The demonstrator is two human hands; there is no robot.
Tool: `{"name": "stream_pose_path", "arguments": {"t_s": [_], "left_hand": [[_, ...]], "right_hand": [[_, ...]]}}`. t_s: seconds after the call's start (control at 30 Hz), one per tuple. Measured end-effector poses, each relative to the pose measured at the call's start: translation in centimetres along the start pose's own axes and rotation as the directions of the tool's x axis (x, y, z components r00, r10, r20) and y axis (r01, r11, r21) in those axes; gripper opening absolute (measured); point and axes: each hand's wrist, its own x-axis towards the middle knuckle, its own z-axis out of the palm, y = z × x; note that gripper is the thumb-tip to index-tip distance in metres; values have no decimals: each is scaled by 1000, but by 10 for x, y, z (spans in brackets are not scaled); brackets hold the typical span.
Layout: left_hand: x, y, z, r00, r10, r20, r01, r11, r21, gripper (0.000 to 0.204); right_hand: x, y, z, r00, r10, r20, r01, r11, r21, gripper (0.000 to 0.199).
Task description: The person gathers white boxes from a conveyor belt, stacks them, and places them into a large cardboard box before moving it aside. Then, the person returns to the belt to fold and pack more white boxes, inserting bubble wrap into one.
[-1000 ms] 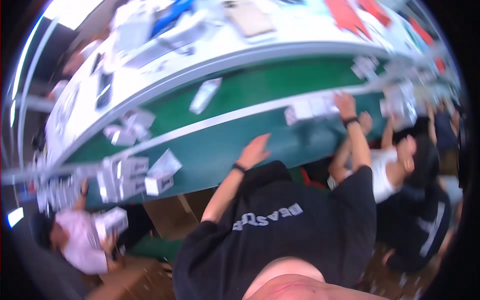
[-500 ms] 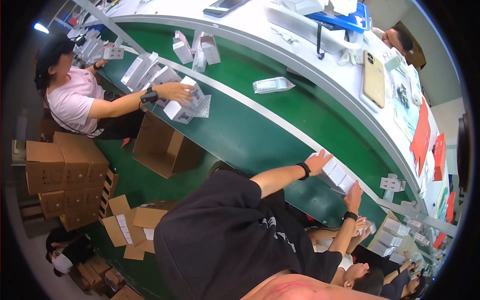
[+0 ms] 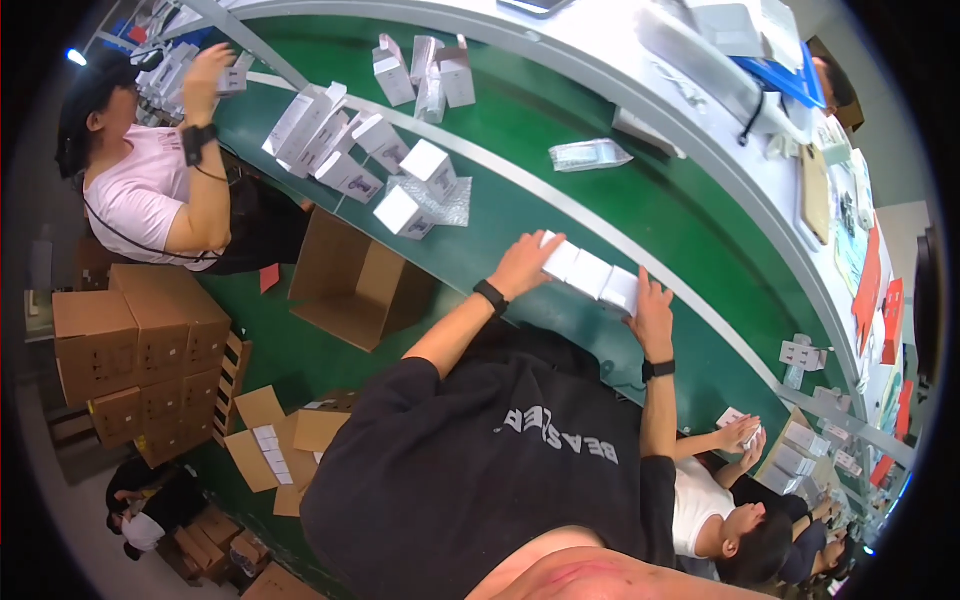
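Note:
A short row of three small white boxes [image 3: 591, 273] sits side by side on the green bench, close to its pale dividing strip. My left hand [image 3: 524, 266] presses against the row's left end, fingers over the box edge. At the opposite end, my right hand [image 3: 652, 316] grips the last box, so the row is squeezed between both hands. To the left, two white boxes [image 3: 428, 168] stand apart on a sheet of bubble wrap [image 3: 452, 203]. More white printed boxes [image 3: 305, 125] are grouped beyond them.
A co-worker in a pink shirt [image 3: 150, 200] is at the left, one hand raised. An open carton [image 3: 350, 270] stands below the bench edge. A plastic-wrapped pack [image 3: 590, 155] lies beyond the strip. Another co-worker [image 3: 715, 505] handles a box at right.
Both my hands and the row of boxes have moved left along the bench. The pink-shirted co-worker's hand has left the boxes and lifted. My view has shifted too.

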Motion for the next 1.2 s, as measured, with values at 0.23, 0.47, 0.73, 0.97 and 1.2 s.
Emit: {"name": "stream_pose_path", "arguments": {"t_s": [0.23, 0.47, 0.73, 0.97, 1.2], "left_hand": [[-47, -77, -80, 946, 206, -251, -231, 970, -71, 106], [-93, -225, -166, 947, 315, 57, -262, 660, 704, 87], [-68, -175, -187, 992, -127, -9, 126, 970, 209, 76], [-32, -110, -153, 982, -177, -67, 188, 956, 224, 72], [-9, -105, -92, 998, -26, -64, 35, 988, 148, 73]], "right_hand": [[27, -56, 8, 997, -52, 57, 57, 994, -93, 115], [29, -51, 8, 999, -35, -32, 35, 999, -9, 112], [11, -41, 5, 1000, 9, -8, -8, 996, 88, 104], [12, -36, 13, 999, 34, -9, -32, 989, 147, 98], [10, -42, -3, 999, 13, -51, -5, 987, 161, 101]]}}
